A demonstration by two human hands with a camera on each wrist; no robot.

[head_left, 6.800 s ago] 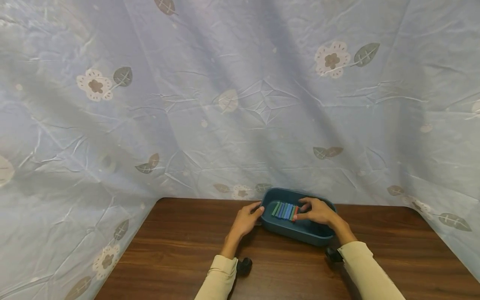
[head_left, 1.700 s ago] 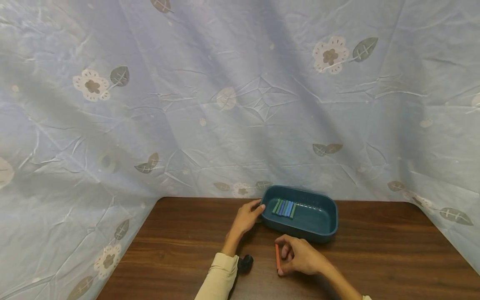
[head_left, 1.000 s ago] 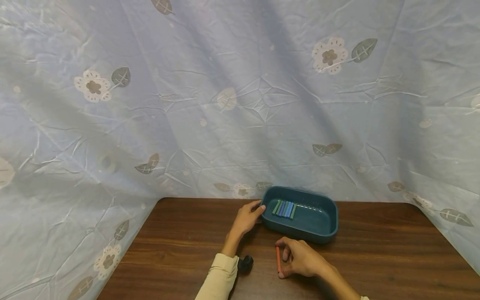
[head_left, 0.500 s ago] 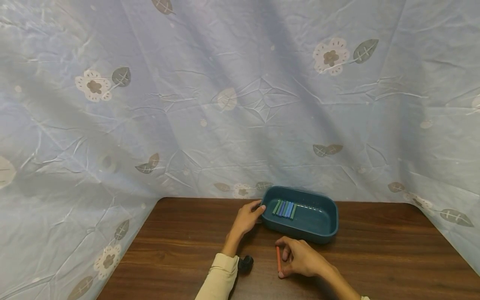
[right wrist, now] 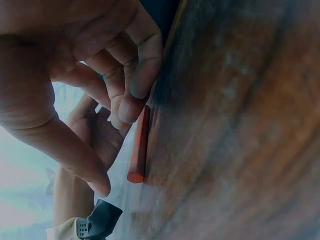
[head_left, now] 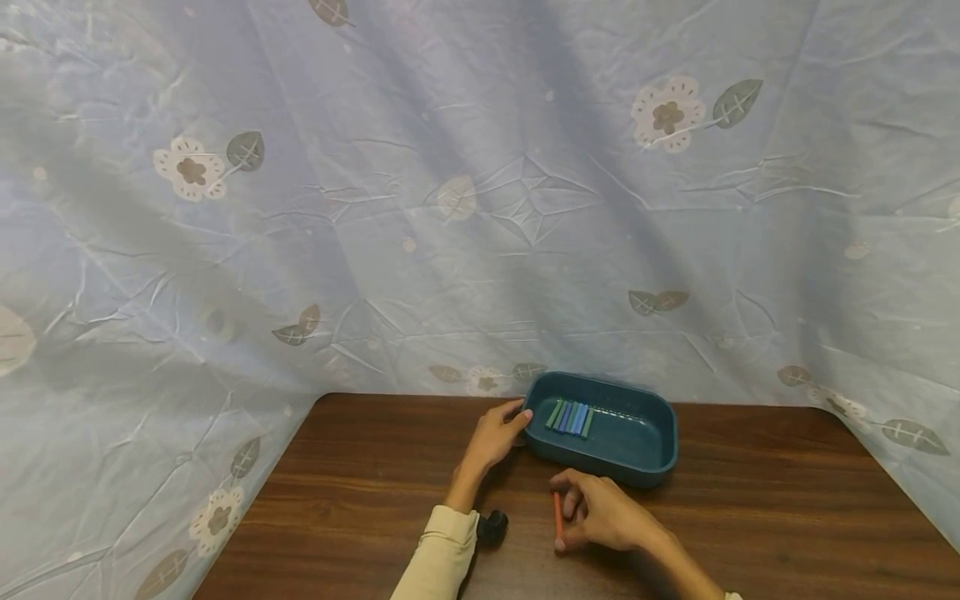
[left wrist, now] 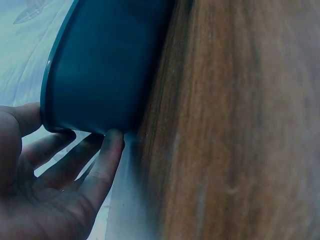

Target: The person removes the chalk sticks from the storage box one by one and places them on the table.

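A dark teal tub (head_left: 637,475) stands near the back of the table. In it, several green and blue sticks (head_left: 570,418) lie side by side at the left end. My left hand (head_left: 491,437) holds that end, thumb on the rim and fingers against the outer wall, as the left wrist view shows. In front of the tub, a slim red stick (right wrist: 138,150) with a faceted end, like a crayon, lies on the wood. My right hand (head_left: 603,515) is over it, loosely curved; in the right wrist view the thumb stands apart from the stick while fingertips are close by its far end.
The brown wooden table (head_left: 360,500) ends at a back edge just behind the tub. A pale floral curtain (head_left: 450,275) hangs behind and along both sides. A black wrist camera (head_left: 492,528) sits at the left cuff.
Several seconds ago my right hand was inside the tub at the red stick; now hand and stick are on the table in front. Little moves since then; the left hand stays at the tub.
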